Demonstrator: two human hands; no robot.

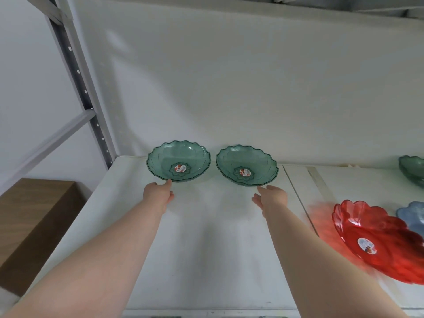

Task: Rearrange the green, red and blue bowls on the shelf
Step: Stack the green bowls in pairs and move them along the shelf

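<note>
Green bowls sit side by side at the back of a white shelf (206, 237), close to the white wall behind. We reach both bare arms forward toward them. The left green bowl (178, 160) and the right green bowl (246, 166) are round, so neither has a long axis; both stand upright with their open mouths facing up, a narrow gap between them. They are translucent, glassy-looking plastic with scalloped, wavy rims and ribbed sides, and each has a small red and white sticker in the centre of its base.

Our left hand (158, 192) is loosely open, holding nothing, its fingertips touching or almost touching the near rim of the left bowl. Our right hand (270, 196) is also open and empty, fingers spread, just short of the near rim of the right bowl.

To the right, nearer us, lies a red bowl (376, 239) of the same scalloped shape, tilted in this wide view and cut off by the frame. Behind it, a blue bowl (413, 216) is mostly hidden and cropped. A third green bowl (413, 168) is cut off at the right edge. A grey metal upright (85, 88) with punched holes stands at the left.
</note>
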